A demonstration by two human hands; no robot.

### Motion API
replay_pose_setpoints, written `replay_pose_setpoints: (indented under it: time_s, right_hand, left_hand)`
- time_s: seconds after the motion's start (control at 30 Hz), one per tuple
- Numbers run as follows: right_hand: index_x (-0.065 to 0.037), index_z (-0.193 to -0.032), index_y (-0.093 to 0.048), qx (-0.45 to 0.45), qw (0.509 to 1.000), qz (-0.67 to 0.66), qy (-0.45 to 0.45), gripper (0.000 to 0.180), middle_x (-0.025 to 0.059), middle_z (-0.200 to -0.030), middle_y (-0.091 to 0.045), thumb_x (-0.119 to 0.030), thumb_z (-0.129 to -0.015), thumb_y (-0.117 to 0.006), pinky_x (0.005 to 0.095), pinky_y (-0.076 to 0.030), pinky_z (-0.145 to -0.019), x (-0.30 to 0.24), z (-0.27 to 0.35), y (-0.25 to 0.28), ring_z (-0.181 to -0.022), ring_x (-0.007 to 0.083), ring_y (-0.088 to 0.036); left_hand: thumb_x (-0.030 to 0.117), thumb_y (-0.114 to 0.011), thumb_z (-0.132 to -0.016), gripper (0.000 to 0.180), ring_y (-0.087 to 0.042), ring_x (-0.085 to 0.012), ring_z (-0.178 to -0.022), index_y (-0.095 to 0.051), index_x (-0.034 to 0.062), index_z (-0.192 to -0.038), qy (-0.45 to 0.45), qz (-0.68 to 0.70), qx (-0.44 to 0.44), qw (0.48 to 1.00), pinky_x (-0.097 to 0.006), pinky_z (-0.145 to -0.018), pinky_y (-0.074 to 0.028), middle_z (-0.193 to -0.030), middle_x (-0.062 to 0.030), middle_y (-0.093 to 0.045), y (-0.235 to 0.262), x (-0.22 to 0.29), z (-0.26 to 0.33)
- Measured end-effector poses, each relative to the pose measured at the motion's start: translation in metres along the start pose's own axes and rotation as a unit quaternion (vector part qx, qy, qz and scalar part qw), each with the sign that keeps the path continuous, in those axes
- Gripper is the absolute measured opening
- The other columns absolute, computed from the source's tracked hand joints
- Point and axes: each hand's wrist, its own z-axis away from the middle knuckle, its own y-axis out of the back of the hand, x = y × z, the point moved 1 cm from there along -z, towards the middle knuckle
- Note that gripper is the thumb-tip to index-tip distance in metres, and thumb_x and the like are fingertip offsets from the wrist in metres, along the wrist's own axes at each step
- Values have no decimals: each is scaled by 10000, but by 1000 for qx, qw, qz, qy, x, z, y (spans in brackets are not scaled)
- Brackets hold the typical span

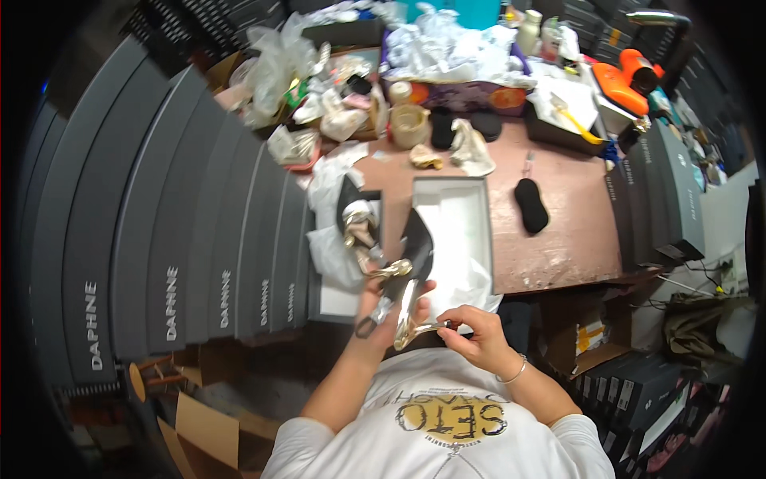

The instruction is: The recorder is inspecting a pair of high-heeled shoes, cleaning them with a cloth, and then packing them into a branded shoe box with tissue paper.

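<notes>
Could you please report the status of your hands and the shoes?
Left hand holding a gold-heeled shoe; right hand at its heel tip. Second shoe alongside. Open box beyond, nothing visibly obstructing.

A black-and-gold heeled shoe (418,254) points its toe toward twelve o'clock; a similar shoe (358,223) is at its ten o'clock.

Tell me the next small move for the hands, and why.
Probably let the right hand turn the heel tip slightly to check it: that hand seems to pinch the tip, while the left hand supports the gold-heeled shoe.
</notes>
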Motion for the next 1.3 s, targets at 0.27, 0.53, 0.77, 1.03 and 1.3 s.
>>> replay_pose_setpoints:
  time_s: [0.27,0.53,0.77,1.03,1.3]
  right_hand:
    - [-37,-988,-670,-142,988,-17,-53,207,73,-791,-645,-133,-810,-714,255,-482,-636,4,-33,33,-697,151,-621]
    - [-25,-970,-643,183,942,279,31,293,169,-1103,-580,-258,-801,-702,405,-427,-888,121,-252,141,-1058,310,-538]
    - [-95,-980,-663,180,857,474,-87,299,122,-1235,-557,-325,-790,-665,690,-170,-1015,232,-335,118,-1295,345,-359]
    - [-16,-861,-557,158,986,-37,31,135,2,-819,-580,-129,-933,-560,210,-410,-623,53,-216,122,-725,66,-508]
    - [-54,-943,-644,16,974,131,186,244,76,-827,-611,-39,-719,-738,291,-448,-601,-34,-58,37,-674,223,-573]
  left_hand:
    - [348,-597,-910,548,-584,-181,-835,-464,-38,-1275,-36,-104,51,993,-348,-774,-481,-1017,-142,-604,-19,-12,4]
    - [323,-452,-981,398,-540,-141,-726,-555,-44,-1095,-131,-193,113,966,-299,-716,-397,-858,-75,-580,-36,0,-37]
    - [336,-470,-976,365,-530,-161,-716,-587,4,-1072,-136,-85,75,984,-313,-716,-408,-996,-109,-591,-23,26,-64]
    - [345,-475,-971,362,-473,-142,-647,-591,7,-1031,-104,-9,13,994,-276,-621,-387,-952,-107,-576,-23,24,-64]
    - [344,-463,-973,376,-552,-132,-662,-577,-14,-986,-108,-143,76,981,-253,-630,-454,-768,-82,-600,-40,-18,-44]
